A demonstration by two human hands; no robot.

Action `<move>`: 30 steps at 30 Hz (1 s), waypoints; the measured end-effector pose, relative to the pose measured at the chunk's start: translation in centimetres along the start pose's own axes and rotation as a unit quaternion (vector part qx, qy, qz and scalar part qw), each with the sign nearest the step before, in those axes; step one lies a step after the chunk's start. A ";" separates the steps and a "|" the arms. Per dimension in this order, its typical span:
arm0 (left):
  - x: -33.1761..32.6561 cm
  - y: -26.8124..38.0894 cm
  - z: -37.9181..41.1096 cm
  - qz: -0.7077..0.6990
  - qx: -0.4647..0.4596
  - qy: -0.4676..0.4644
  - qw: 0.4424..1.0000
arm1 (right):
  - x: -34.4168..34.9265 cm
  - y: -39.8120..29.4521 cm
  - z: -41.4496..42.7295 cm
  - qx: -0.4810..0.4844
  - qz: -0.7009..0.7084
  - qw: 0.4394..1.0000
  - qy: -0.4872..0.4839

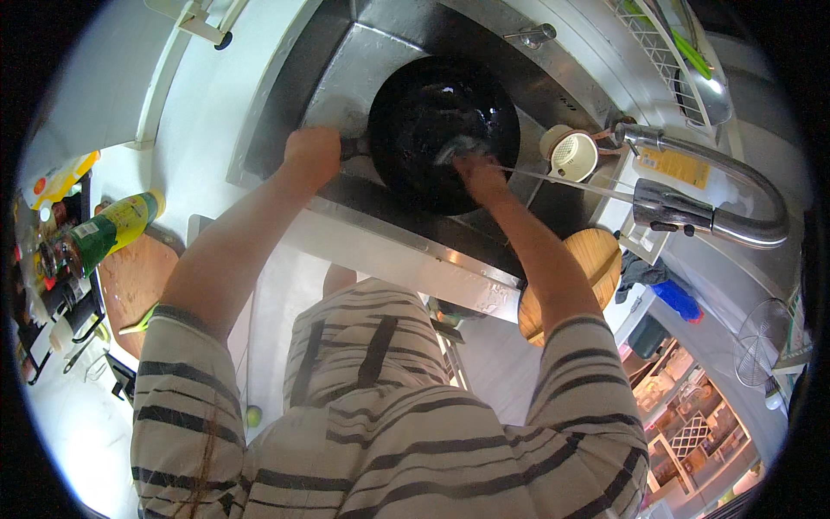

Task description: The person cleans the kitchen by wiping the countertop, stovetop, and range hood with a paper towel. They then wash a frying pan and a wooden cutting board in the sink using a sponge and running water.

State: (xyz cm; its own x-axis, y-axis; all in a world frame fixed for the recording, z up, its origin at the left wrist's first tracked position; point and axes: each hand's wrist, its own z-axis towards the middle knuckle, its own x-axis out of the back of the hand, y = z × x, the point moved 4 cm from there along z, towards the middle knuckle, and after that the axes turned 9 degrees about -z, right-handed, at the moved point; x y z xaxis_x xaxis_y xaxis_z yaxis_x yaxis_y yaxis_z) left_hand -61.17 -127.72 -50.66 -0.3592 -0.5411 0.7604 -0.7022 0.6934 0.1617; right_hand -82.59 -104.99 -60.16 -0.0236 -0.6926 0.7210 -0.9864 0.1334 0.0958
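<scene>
A black wok (pixel 421 110) sits tilted in the stainless steel sink (pixel 331 71). My left hand (pixel 314 154) is closed around the wok's dark handle (pixel 353 148). Inside the wok, low on its right side, is my right hand (pixel 480 175). A pale, blurred patch shows at its fingertips; whether that is a scrubber or splashing water is unclear. From the pull-out head of the chrome faucet (pixel 671 204), a thin stream of water (pixel 564 180) runs left to my right hand. The wok's inside looks wet and glossy.
Right of the wok, a cream strainer basket (pixel 574 156) stands by the sink wall. A round wooden board (pixel 600 259) leans near my right forearm. On the left are a cutting board (pixel 139 272) and a green-and-yellow bottle (pixel 117 224). A wire rack (pixel 661 58) hangs at upper right.
</scene>
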 end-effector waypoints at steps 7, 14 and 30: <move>0.4 0.4 -0.4 0.023 -0.009 0.013 1.000 | 9.0 -1.3 10.2 0.000 -0.165 0.962 0.218; 1.1 0.7 -0.6 0.014 -0.012 0.010 1.000 | 6.9 5.3 6.2 -0.127 -0.342 0.930 0.035; 0.0 0.2 0.6 0.044 0.030 -0.024 0.998 | 6.4 -8.4 10.1 0.000 0.281 0.872 0.400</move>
State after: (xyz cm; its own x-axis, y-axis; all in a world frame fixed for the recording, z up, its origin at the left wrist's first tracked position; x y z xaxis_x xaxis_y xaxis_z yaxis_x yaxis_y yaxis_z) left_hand -61.71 -127.88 -51.03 -0.4493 -0.5027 0.7386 -0.7014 0.7105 0.0569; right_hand -76.08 -117.70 -63.27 -0.3815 0.1992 0.9027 -0.8560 0.2926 -0.4263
